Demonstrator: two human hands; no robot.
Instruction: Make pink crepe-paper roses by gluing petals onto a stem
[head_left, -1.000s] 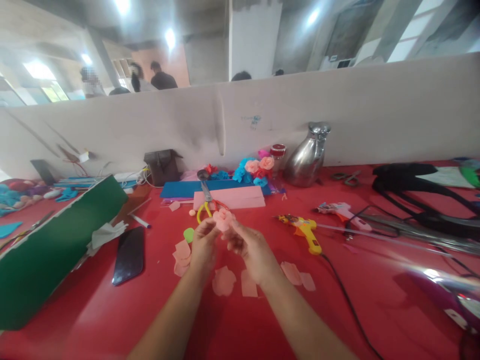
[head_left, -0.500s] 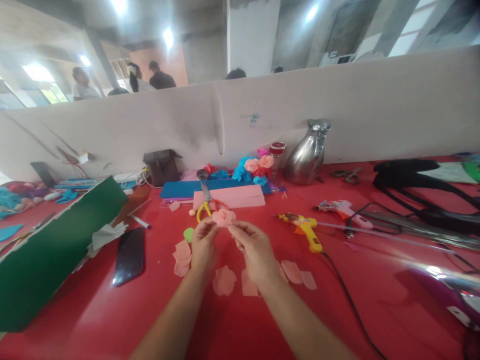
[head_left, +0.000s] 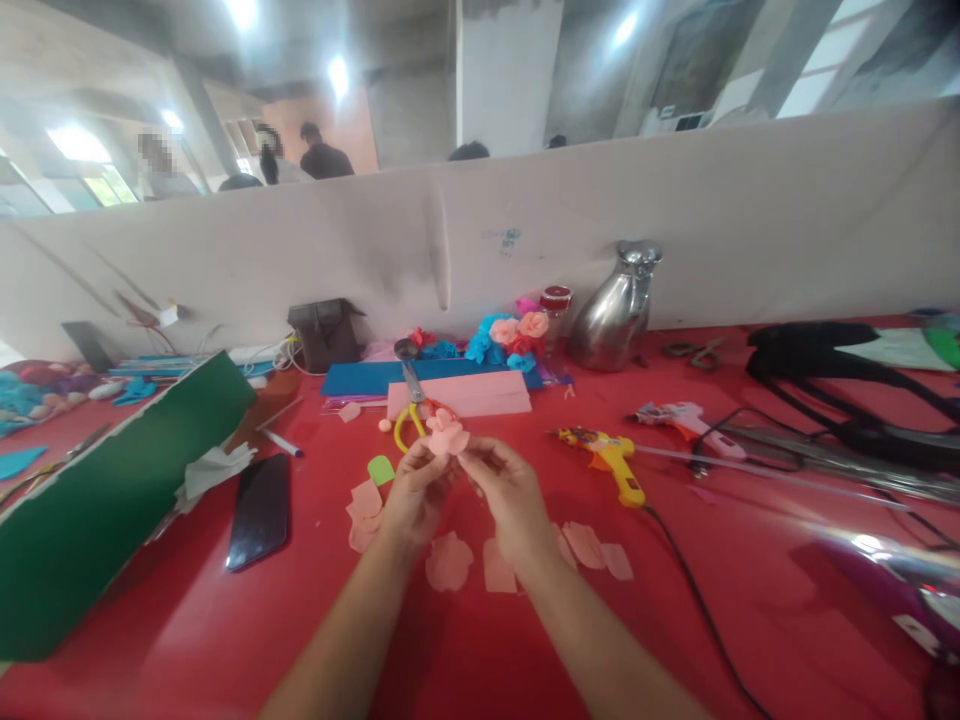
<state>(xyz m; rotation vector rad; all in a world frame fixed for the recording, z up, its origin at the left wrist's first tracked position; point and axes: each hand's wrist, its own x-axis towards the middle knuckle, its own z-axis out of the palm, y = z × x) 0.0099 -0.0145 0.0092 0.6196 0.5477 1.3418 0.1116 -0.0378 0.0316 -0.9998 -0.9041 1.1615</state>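
Between my two hands is a small pink paper flower (head_left: 448, 437) with ruffled petals, held up over the table. My left hand (head_left: 418, 490) pinches its lower left edge, fingers closed. On the other side my right hand (head_left: 510, 495) pinches the lower right edge between thumb and fingers. Just behind the flower lie scissors (head_left: 409, 420) with yellow and red handles, partly covered by it. Cut pink paper petals (head_left: 448, 562) are spread on the red table below my hands, and a petal stack (head_left: 366, 510) sits left beside a green paper piece (head_left: 381, 470).
A yellow glue gun (head_left: 619, 465) with a black cord and a pink-white glue gun (head_left: 694, 425) lie right. Left are a phone (head_left: 259, 512) and a green board (head_left: 120, 510). Toward the wall stand finished paper flowers (head_left: 506, 335), a metal jug (head_left: 615, 310) and a pink paper sheet (head_left: 480, 393).
The flower has turned and tilted in my fingers, so a broad outer petal now faces me. My left hand has shifted slightly right, closer to my right hand.
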